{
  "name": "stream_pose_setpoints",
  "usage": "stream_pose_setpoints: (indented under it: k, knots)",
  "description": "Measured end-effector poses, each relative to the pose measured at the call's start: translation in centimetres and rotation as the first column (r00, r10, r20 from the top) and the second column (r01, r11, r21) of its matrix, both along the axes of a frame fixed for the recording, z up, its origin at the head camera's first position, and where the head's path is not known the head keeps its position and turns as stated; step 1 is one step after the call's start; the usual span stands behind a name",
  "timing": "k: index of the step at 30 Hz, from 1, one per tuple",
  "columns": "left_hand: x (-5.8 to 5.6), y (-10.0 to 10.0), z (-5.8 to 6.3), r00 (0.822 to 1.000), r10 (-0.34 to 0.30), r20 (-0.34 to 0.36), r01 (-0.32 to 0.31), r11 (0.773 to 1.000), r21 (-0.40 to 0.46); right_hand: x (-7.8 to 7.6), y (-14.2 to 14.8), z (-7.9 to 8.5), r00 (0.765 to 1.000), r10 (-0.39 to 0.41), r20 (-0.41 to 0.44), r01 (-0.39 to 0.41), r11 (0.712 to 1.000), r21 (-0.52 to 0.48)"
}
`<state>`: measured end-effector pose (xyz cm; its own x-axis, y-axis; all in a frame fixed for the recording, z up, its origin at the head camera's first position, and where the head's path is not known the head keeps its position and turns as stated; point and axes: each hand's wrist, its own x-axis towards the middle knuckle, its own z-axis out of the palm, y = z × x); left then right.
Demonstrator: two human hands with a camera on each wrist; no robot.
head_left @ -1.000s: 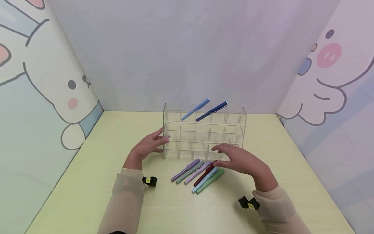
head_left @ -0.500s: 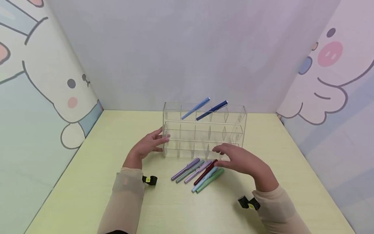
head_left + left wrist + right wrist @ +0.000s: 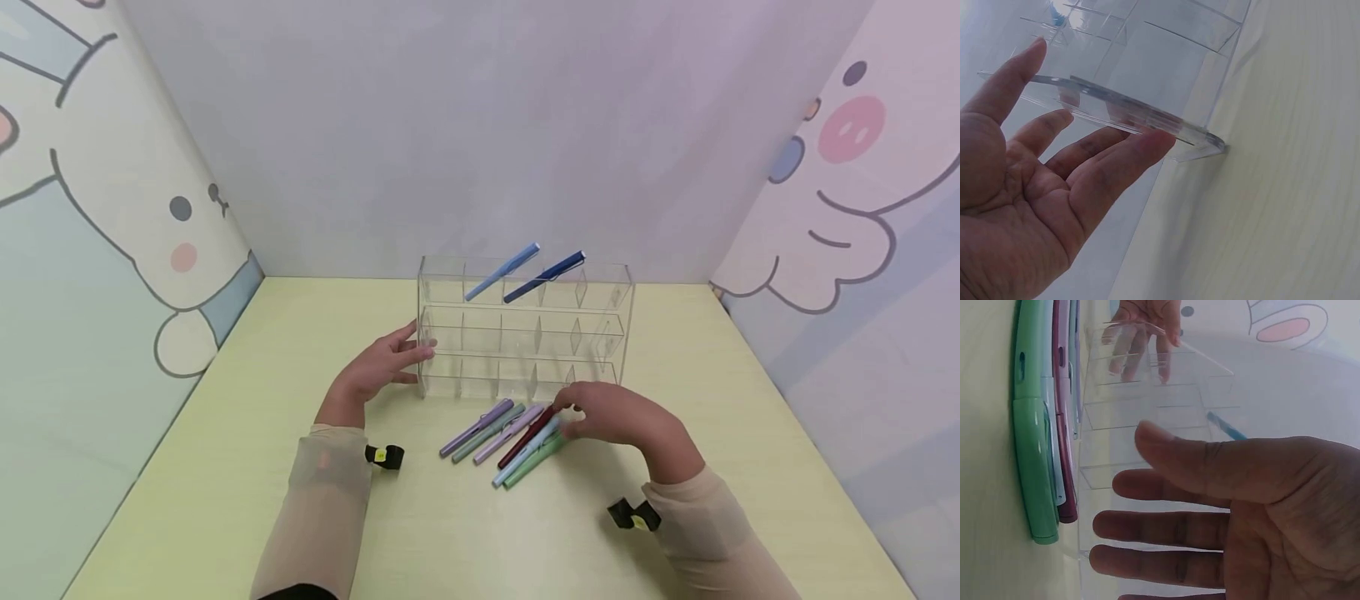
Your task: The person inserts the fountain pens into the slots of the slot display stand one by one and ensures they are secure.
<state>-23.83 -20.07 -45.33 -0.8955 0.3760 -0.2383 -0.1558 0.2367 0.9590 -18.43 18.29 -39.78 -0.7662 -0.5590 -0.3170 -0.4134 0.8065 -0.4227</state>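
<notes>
A clear acrylic rack (image 3: 517, 329) with three tiers of compartments stands on the table. My left hand (image 3: 382, 364) touches its left side wall, the fingers (image 3: 1125, 165) fairly straight against the clear panel. My right hand (image 3: 618, 417) is over the upper ends of the pens in front of the rack, with fingers (image 3: 1166, 530) spread and nothing visible between them. Nearest it lie a dark red pen (image 3: 527, 439), a light blue pen (image 3: 525, 457) and a green pen (image 3: 532, 463). Its fingertips partly cover the upper ends in the head view.
Left of these lie a lilac pen (image 3: 508, 435), a grey-green pen (image 3: 487, 435) and a purple pen (image 3: 476, 429). A blue pen (image 3: 501, 273) and a dark blue pen (image 3: 545, 277) lean in the top tier. Behind the rack rises a pale wall (image 3: 480, 133).
My right hand has lowered from in front of the bottom tier towards the pens' upper ends, its fingers drawing closer to them. The left hand stays against the rack. The view has tilted slightly.
</notes>
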Motion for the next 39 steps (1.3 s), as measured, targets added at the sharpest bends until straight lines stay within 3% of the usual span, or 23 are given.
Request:
stream_pose_setpoints:
  k: [10, 18, 29, 39]
  knots:
    - [-0.3, -0.1, -0.1, 1.000, -0.005, -0.006, 0.005, 1.000, 0.008, -0.3, -1.1, -2.3, 0.999, 0.030, -0.045, -0.025, 0.993, 0.112]
    - [-0.3, -0.1, -0.1, 1.000, 0.006, 0.002, -0.006, 1.000, 0.008, -0.3, -1.6, -3.2, 0.996, 0.042, -0.077, -0.030, 0.986, 0.162]
    - [-0.3, 0.0, -0.1, 1.000, -0.001, 0.004, 0.001, 1.000, 0.014, -0.4, -0.8, -2.7, 0.999, 0.040, -0.028, -0.035, 0.990, 0.140]
    - [-0.1, 0.0, -0.1, 1.000, -0.004, -0.006, 0.004, 1.000, 0.009, -0.6, 0.7, -0.9, 0.997, 0.078, -0.024, -0.076, 0.994, 0.078]
